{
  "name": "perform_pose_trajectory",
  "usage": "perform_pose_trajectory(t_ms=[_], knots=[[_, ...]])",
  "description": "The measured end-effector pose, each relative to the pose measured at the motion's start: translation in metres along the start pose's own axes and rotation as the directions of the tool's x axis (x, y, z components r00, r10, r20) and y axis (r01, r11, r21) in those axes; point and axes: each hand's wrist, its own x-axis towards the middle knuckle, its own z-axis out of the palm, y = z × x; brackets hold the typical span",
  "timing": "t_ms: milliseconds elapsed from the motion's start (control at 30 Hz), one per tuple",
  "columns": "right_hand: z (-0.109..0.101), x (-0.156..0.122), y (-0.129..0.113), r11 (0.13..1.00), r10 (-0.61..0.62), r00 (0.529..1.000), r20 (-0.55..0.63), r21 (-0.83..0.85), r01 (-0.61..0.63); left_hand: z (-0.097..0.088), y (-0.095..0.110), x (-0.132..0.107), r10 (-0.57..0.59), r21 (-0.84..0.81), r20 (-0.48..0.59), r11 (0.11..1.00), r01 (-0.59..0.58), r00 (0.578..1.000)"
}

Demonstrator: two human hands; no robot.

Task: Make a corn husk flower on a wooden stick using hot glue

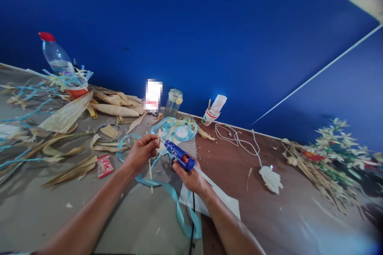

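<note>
My right hand (191, 177) grips a blue glue gun (178, 154) with a red trigger, its nozzle aimed left at my other hand. My left hand (143, 152) is pinched shut on a thin pale stick (150, 169) that hangs down from the fingers, right at the gun's tip. A light blue ribbon (176, 203) loops under both hands and trails toward me. The gun's black cord (193, 223) runs down past my right wrist. White paper (227, 203) lies under my right forearm.
Dried husks (115, 109) and blue strips lie scattered at the left, with a red-capped plastic bottle (54, 53). A glass jar (172, 103), a paper cup (209, 116), a white cable (239, 139), a white flower (271, 178) and a bundle of made flowers (329, 155) stand along the blue wall.
</note>
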Motion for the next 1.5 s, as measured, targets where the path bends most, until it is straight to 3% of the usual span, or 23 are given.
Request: perform_pose_trajectory(t_ms=[233, 467, 667, 967, 1200, 1333, 1500], knots=[[0.001, 0.001, 0.002, 0.999, -0.037, 0.999, -0.033, -0.029, 0.036, 0.0, -0.002, 0.0, -0.037, -0.031, 0.025, 0.999, 0.038, 0.999], [0.001, 0.002, -0.002, 0.973, -0.18, 0.983, -0.032, -0.15, 0.174, 0.002, -0.001, -0.003, -0.198, -0.138, 0.116, 0.967, 0.213, 0.973], [0.001, 0.001, -0.013, 0.878, -0.359, 0.933, -0.011, -0.343, 0.334, 0.0, -0.001, -0.002, -0.255, -0.224, 0.208, 0.927, 0.3, 0.944], [0.003, 0.003, -0.003, 0.713, -0.54, 0.836, 0.101, -0.472, 0.518, 0.0, 0.005, -0.003, -0.277, -0.299, 0.222, 0.893, 0.336, 0.935], [0.004, 0.001, -0.003, 0.623, -0.6, 0.785, 0.154, -0.525, 0.579, 0.001, 0.005, -0.003, -0.239, -0.27, 0.151, 0.924, 0.272, 0.959], [0.004, 0.0, -0.004, 0.635, -0.603, 0.784, 0.147, -0.506, 0.584, 0.003, 0.004, -0.004, -0.218, -0.243, 0.075, 0.942, 0.23, 0.973], [0.002, 0.0, -0.007, 0.692, -0.589, 0.806, 0.062, -0.477, 0.542, 0.005, 0.002, -0.003, -0.112, -0.156, 0.011, 0.981, 0.112, 0.994]])
